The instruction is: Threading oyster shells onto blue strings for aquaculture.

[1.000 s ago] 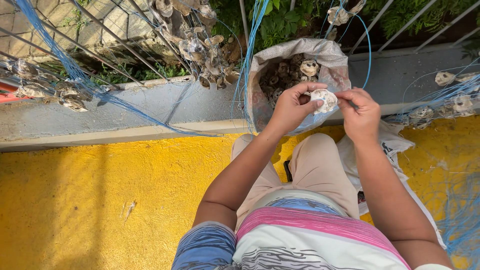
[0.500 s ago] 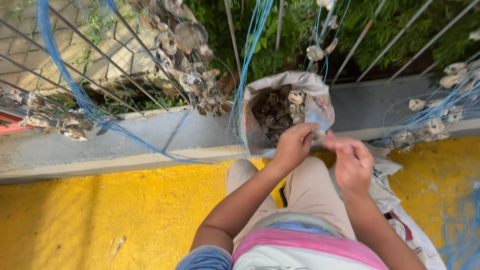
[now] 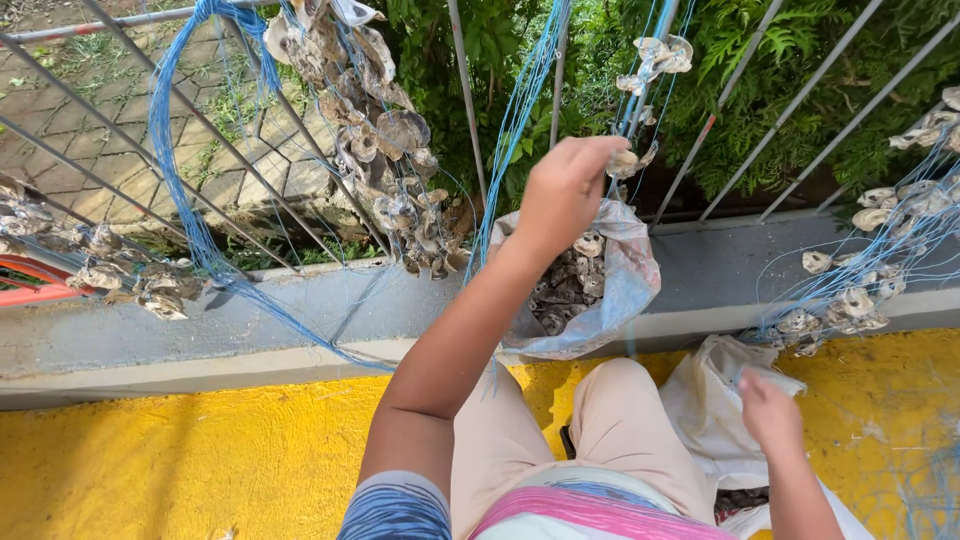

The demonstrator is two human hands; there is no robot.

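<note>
A second earlier both hands had worked one shell together in front of the open sack. Now they had parted: the left hand (image 3: 565, 190) had risen to the blue strings (image 3: 520, 110) by the railing (image 3: 465, 95), fingers closed on a shell (image 3: 626, 163) held against a line, seemingly sliding it up. The right hand (image 3: 770, 410) had dropped to the white bag (image 3: 715, 395) by the knee (whether it gripped anything could not be told). The grey sack (image 3: 630, 285), shells inside, leaned on the concrete kerb (image 3: 250, 335) at the edge of the yellow floor (image 3: 180, 460); no labels showed.

Left hand (image 3: 565, 190) on strung shell (image 3: 626, 163)
</note>
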